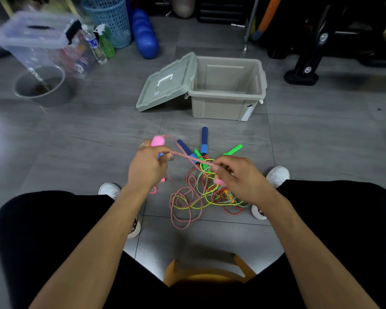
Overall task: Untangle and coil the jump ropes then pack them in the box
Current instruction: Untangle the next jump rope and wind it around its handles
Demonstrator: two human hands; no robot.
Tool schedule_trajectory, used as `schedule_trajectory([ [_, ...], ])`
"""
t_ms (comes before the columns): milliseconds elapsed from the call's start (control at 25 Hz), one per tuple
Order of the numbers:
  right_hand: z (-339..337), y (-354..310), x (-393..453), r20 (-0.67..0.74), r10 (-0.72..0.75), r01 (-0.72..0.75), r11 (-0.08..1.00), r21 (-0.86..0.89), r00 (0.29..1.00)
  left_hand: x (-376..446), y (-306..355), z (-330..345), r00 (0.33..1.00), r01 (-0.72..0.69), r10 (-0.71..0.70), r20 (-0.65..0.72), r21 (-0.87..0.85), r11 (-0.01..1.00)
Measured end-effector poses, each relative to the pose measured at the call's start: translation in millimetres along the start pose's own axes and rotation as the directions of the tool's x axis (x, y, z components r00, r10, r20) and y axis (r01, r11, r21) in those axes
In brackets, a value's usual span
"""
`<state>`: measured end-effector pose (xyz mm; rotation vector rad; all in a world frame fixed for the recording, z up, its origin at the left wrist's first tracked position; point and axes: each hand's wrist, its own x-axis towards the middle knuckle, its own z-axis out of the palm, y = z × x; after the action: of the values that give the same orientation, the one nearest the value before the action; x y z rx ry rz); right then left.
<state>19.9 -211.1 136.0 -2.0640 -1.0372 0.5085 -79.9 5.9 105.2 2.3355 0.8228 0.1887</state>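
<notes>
A person sits above a grey tiled floor. The left hand grips a pink handle, fingers curled around it. A red-and-white rope stretches from that hand to the right hand, which pinches it between thumb and fingers. Below the hands, a tangled pile of ropes lies on the floor, with 2 blue handles and green handles just beyond it. Farther back, right of centre, stands the open beige box, its lid leaning against its left side.
</notes>
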Motion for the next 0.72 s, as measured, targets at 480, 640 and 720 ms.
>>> schedule_trajectory([
  [480, 11, 17, 10, -0.001, 0.005, -0.005, 0.995, -0.095, 1.0, -15, 31, 0, 0.992, -0.124, 0.118, -0.04, -0.361, 0.924],
  [640, 14, 29, 10, -0.025, 0.047, -0.05, 0.991, -0.125, 0.999, -9, 25, -10, 0.994, -0.002, -0.06, -0.089, -0.568, 0.823],
  [720, 15, 27, 10, -0.036, 0.056, -0.059, 0.993, -0.104, 0.998, -12, 21, -4, 0.989, 0.105, -0.147, -0.022, -0.595, 0.797],
])
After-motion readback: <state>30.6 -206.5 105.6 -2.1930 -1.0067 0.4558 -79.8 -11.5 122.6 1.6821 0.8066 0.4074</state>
